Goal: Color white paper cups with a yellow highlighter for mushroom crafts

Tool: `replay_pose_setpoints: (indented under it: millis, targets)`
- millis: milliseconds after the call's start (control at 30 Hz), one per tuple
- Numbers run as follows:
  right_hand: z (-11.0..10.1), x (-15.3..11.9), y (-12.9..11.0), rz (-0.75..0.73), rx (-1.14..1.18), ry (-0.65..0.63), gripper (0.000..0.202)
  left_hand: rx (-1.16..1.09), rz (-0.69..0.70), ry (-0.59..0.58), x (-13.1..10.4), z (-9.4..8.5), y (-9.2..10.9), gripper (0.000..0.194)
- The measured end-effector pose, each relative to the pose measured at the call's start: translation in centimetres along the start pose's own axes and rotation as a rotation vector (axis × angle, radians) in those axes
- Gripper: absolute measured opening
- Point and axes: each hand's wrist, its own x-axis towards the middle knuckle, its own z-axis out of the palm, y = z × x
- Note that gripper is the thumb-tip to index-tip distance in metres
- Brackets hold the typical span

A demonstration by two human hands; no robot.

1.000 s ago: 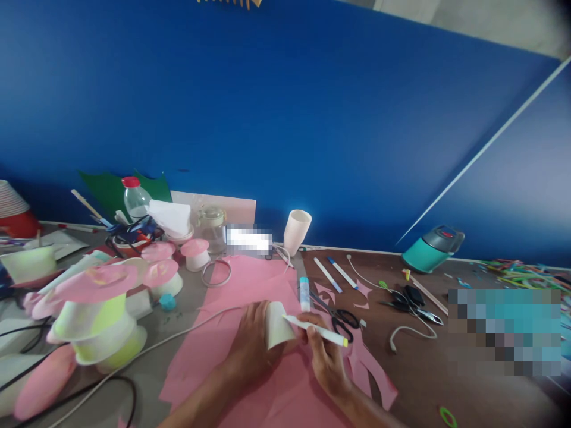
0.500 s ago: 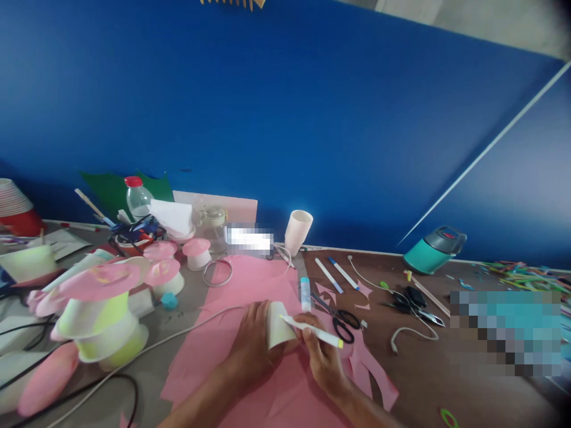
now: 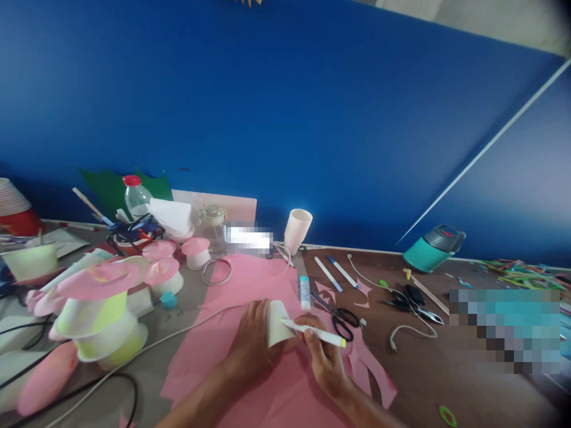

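Note:
My left hand (image 3: 255,336) is wrapped round a small white paper cup (image 3: 277,324) lying on its side over pink paper (image 3: 250,285). In my right hand (image 3: 321,351) is a white marker (image 3: 319,334) with a yellow end, its tip touching the cup's side. Just beyond my right hand stand a glue stick (image 3: 305,292) and black scissors (image 3: 342,318), which lie partly on the pink paper. Pink paper scraps (image 3: 363,289) are near them.
Pink-topped cups (image 3: 163,272), a larger cup stack (image 3: 100,303) and a glass jar (image 3: 213,229) are on the left. A white cup (image 3: 298,230) stands by the blue wall. Cables (image 3: 414,333), pliers (image 3: 430,315) and a teal flask (image 3: 432,249) are on the right.
The marker and my right hand have shifted slightly to the right along the cup's side. My left hand keeps its hold on the cup.

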Motion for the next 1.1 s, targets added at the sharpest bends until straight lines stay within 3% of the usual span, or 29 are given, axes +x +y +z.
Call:
replay_pose_setpoints:
  millis: [333, 1100]
  targets:
    - [-0.2, 0.4, -0.8, 0.057, -0.02, 0.145, 0.033, 0.018, 0.012, 0.003, 0.1, 0.3, -0.6, 0.049]
    - [-0.2, 0.2, -1.1, -0.01, 0.01, 0.031, 0.028, 0.024, 0.021, -0.013, 0.0, 0.6, -1.0, 0.052]
